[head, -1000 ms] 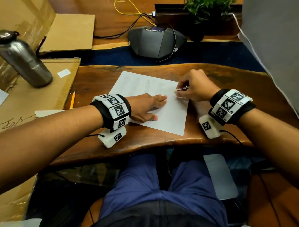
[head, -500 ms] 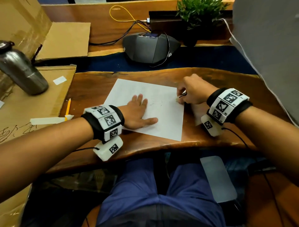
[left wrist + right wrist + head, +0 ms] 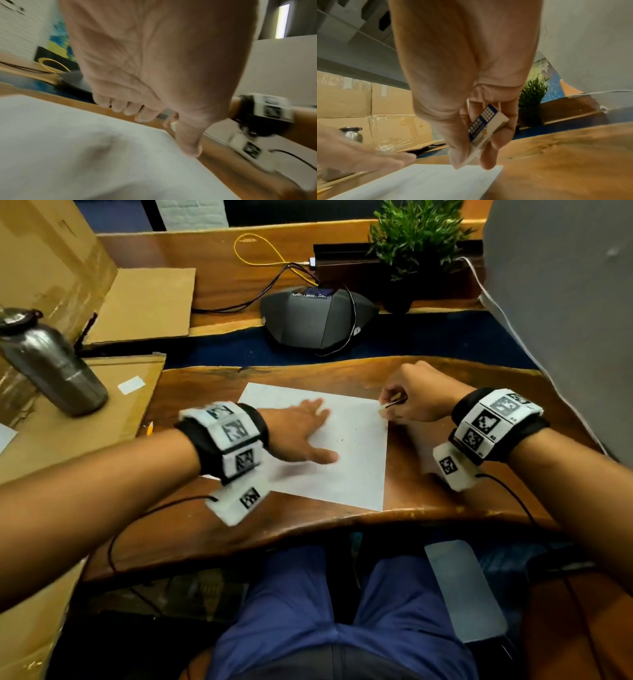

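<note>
A white sheet of paper lies on the wooden desk. My left hand rests flat on its left half, fingers straight and thumb spread, blurred by motion. My right hand hovers at the sheet's upper right corner. It pinches a small white eraser with a blue printed sleeve between thumb and fingers. The eraser tip is just above the paper's edge. A few dark specks dot the sheet near my left thumb. The left hand fills the left wrist view.
A steel bottle stands on cardboard at the left, with a yellow pencil beside it. A grey speakerphone with cables and a potted plant sit behind the desk. A grey panel closes the right side.
My left hand has slid back from the sheet's right part toward its left half and is still moving. My right hand stays at the right edge with the eraser.
</note>
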`<control>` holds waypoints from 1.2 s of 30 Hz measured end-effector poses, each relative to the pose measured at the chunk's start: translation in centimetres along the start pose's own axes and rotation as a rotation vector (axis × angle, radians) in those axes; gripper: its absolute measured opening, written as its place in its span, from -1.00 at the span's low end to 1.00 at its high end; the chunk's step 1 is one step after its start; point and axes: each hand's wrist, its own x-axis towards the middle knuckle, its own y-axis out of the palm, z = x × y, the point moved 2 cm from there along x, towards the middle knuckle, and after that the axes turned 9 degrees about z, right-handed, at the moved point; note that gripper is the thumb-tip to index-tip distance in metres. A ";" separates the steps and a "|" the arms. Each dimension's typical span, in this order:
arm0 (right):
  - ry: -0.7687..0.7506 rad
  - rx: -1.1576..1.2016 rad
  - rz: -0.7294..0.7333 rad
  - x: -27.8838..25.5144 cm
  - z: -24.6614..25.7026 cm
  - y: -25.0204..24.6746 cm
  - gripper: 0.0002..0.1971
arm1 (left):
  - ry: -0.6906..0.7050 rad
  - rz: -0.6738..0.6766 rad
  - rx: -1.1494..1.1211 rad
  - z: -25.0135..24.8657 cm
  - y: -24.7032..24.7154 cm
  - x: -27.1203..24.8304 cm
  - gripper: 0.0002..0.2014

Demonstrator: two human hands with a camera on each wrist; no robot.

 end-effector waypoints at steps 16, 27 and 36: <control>0.435 1.607 0.102 -0.4 3.0 4.1 -0.63 | -0.126 0.110 0.055 2.6 3.4 0.5 0.12; 0.294 1.517 0.348 -0.6 7.1 5.0 -0.60 | -0.151 0.094 0.164 1.0 2.7 0.9 0.19; 0.392 1.546 -0.099 -0.7 3.7 2.2 -0.68 | -0.117 0.058 0.228 0.4 2.0 1.1 0.17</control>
